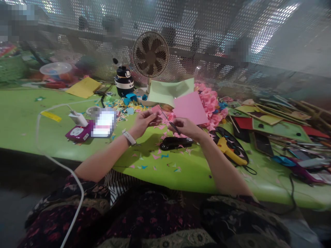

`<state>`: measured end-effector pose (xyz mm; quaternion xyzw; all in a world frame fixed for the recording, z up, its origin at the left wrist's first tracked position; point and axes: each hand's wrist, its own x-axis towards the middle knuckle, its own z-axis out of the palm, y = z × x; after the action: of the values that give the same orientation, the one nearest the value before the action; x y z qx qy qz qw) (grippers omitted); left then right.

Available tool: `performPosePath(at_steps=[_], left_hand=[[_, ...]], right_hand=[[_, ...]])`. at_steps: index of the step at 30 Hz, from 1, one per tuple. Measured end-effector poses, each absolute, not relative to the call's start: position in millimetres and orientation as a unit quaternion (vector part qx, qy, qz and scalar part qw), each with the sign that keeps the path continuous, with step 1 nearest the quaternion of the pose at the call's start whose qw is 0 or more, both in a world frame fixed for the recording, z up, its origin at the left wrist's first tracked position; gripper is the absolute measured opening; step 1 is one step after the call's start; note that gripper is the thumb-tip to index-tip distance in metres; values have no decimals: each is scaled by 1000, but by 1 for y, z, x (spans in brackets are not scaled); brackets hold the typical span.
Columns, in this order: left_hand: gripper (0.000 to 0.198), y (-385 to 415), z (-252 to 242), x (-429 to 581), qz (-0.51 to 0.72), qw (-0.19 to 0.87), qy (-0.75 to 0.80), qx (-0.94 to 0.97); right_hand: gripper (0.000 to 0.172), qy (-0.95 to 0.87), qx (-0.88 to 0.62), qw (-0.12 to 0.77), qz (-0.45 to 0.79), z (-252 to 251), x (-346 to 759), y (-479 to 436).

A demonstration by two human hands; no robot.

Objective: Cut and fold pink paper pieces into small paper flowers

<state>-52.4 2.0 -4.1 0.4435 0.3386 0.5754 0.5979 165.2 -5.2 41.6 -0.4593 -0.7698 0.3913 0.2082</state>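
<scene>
My left hand point(145, 121) pinches a small piece of pink paper point(155, 109) over the middle of the green table point(152, 172). In my right hand point(186, 126) is a pair of scissors point(172, 124), its dark handles within the fingers and its blades pointing up and left to the paper. A black stapler point(176, 143) lies just below my right hand. Behind the hands are a larger sheet of pink paper point(190, 108) and a pale green sheet point(170, 91). Pink paper scraps point(156, 156) are scattered under and in front of both hands.
On the left lie a lit phone point(103, 123), a purple power socket point(80, 132) and a white cable point(60, 164). A fan point(150, 55) and a black bottle point(124, 82) stand behind. To the right are a yellow glue gun point(230, 151), pink paper flowers point(208, 100) and piled cards point(281, 129).
</scene>
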Motion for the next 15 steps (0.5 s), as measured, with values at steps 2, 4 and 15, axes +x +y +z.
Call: performPosePath(at_steps=[2,4,15], left_hand=[[38,1,-3,-52,575,600,341,439],[38,0,-2,-51,575,603,341,435],[32,1,-3,-51,570,616,338,426]], right_hand=[[47,-769,-459,209,392,42,165,-6],[48,-769,-459,213,391,43,165,-6],[50,-771,-465,223,374,40,162,-6]])
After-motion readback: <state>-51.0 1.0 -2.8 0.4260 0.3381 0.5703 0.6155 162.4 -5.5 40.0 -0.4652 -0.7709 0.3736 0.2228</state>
